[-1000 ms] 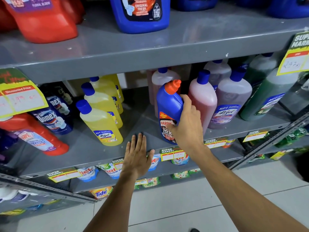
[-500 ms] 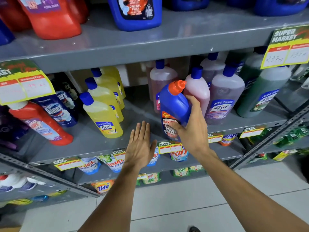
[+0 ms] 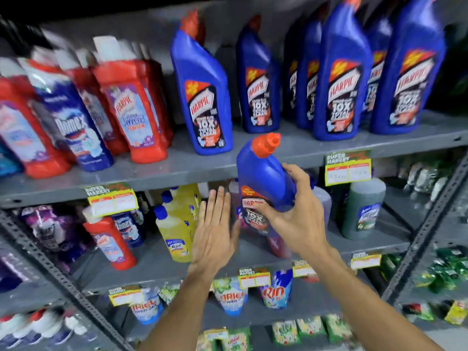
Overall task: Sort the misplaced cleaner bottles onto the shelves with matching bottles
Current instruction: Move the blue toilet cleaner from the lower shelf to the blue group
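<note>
My right hand (image 3: pixel 296 219) grips a blue Harpic bottle (image 3: pixel 263 181) with an orange cap, held upright in front of the edge of the upper shelf (image 3: pixel 177 171). On that shelf stand several matching blue Harpic bottles (image 3: pixel 339 79), one (image 3: pixel 202 95) just left of the held bottle's cap. My left hand (image 3: pixel 215 231) is flat and open beside the held bottle, not touching it. Below, a red Harpic bottle (image 3: pixel 111 244) and a Domex bottle (image 3: pixel 129 226) stand among yellow Lizol bottles (image 3: pixel 177 224).
Red Harpic bottles (image 3: pixel 131 105) and a blue Domex bottle (image 3: pixel 76 127) fill the upper shelf's left. Green Lizol bottle (image 3: pixel 362 209) stands at right on the middle shelf. Detergent pouches (image 3: pixel 233 295) hang below. Price tags (image 3: pixel 348 168) clip to shelf edges. A gap lies between the blue bottles.
My right hand has lifted the blue Harpic bottle off the middle shelf up to the upper shelf's edge. The view has tilted upward. My left hand rose with it.
</note>
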Motion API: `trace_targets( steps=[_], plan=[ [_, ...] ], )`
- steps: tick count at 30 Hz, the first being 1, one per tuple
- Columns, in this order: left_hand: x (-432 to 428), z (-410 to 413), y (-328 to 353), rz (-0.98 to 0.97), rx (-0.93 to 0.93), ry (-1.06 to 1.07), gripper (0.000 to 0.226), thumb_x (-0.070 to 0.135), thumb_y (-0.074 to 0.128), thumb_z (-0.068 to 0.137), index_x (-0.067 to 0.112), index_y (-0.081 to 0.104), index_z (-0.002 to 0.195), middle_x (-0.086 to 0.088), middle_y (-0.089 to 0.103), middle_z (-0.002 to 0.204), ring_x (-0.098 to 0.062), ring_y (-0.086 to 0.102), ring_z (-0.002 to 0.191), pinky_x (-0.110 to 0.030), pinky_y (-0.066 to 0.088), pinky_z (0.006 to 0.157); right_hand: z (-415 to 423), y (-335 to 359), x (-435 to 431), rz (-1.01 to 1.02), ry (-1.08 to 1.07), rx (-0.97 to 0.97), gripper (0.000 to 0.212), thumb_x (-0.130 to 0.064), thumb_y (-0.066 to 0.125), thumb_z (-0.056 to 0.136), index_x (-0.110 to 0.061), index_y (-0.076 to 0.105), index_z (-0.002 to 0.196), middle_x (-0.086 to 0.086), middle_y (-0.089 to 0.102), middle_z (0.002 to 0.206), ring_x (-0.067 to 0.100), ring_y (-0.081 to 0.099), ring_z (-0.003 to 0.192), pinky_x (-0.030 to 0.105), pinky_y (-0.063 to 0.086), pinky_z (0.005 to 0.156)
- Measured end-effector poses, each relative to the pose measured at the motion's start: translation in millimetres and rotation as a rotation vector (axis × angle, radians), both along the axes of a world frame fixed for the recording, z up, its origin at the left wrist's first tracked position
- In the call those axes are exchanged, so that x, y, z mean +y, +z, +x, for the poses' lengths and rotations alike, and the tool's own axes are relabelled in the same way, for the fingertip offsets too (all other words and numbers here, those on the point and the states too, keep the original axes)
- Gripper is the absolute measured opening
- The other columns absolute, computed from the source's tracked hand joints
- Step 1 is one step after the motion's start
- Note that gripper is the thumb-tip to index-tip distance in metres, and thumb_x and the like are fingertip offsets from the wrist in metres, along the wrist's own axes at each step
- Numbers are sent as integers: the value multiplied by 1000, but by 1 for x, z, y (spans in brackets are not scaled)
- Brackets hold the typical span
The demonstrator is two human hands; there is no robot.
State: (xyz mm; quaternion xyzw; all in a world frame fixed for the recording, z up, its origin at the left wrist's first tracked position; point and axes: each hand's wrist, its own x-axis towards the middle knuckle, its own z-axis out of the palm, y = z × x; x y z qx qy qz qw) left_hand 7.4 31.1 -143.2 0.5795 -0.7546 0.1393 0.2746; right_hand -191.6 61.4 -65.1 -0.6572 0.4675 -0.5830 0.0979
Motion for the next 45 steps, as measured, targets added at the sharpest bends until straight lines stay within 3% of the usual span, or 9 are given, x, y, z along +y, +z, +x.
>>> trace_targets(
  steps=[2, 6, 12, 23, 27, 30, 38, 42, 45],
  plan=[
    [1, -1, 30, -73, 12, 1, 69, 38, 39, 101, 10, 10, 157, -7, 4, 167, -24, 1, 153, -43, 4, 124, -1, 32, 2, -86, 27, -8, 84, -49, 83, 69, -45, 34, 137, -19, 59, 129, 18, 66, 107, 43, 57, 82],
    [-5, 1, 84, -167, -5, 14, 68, 36, 42, 100, 10, 12, 156, -8, 5, 167, -23, 1, 153, -42, 2, 124, -3, 101, -1, -200, 31, -33, 86, -54, 80, 65, -43, 36, 139, -18, 61, 125, 18, 67, 104, 44, 57, 80],
    [-17, 10, 110, -27, -15, 77, 68, 42, 29, 103, 12, 1, 157, -4, -2, 166, -17, -9, 152, -40, 1, 124, -10, 166, -33, -198, 32, 1, 87, -47, 84, 67, -42, 34, 138, -10, 66, 119, 27, 68, 101, 50, 56, 82],
    [-23, 5, 111, 1, 16, 169, 60, 46, 25, 102, 14, 28, 154, -2, 31, 161, -18, 23, 149, -39, 11, 122, -10, 158, -107, -7, -15, 39, 85, -49, 82, 72, -48, 30, 138, -16, 57, 128, 26, 63, 108, 51, 52, 81],
    [-24, 3, 112, -5, 35, 181, 57, 45, 28, 103, 15, 37, 150, -1, 41, 156, -18, 31, 146, -39, 14, 122, -8, 129, -114, 87, 128, 16, 120, -29, 92, 69, -45, 10, 154, -2, 47, 152, 27, 53, 134, 56, 48, 103],
    [-24, 4, 111, -7, 33, 173, 57, 45, 29, 103, 14, 39, 149, -2, 44, 154, -19, 33, 144, -40, 16, 121, -12, 106, -117, 149, 165, 80, 136, -23, 97, 63, -39, 2, 159, 3, 40, 152, 23, 45, 138, 50, 44, 110],
    [-25, 0, 109, -28, 29, 201, 53, 41, 33, 102, 11, 47, 143, -7, 52, 147, -24, 41, 139, -45, 23, 119, -34, 91, -138, 289, 296, -89, 104, -16, 92, 70, -35, 28, 151, -8, 60, 124, 11, 62, 115, 41, 54, 100],
    [-24, -2, 111, -37, 14, 207, 54, 41, 31, 102, 10, 45, 145, -8, 52, 147, -26, 42, 138, -47, 26, 118, -32, 81, -138, 296, 259, -60, 109, -22, 96, 64, -35, 29, 149, -28, 53, 114, -9, 57, 102, 12, 48, 78],
    [-24, -1, 111, -17, 6, 211, 54, 41, 28, 102, 12, 43, 146, -7, 48, 149, -25, 38, 141, -46, 22, 120, -31, 79, -139, 282, 232, -71, 105, -23, 95, 65, -33, 32, 149, -29, 54, 109, -3, 58, 100, 16, 46, 79]
  ],
)
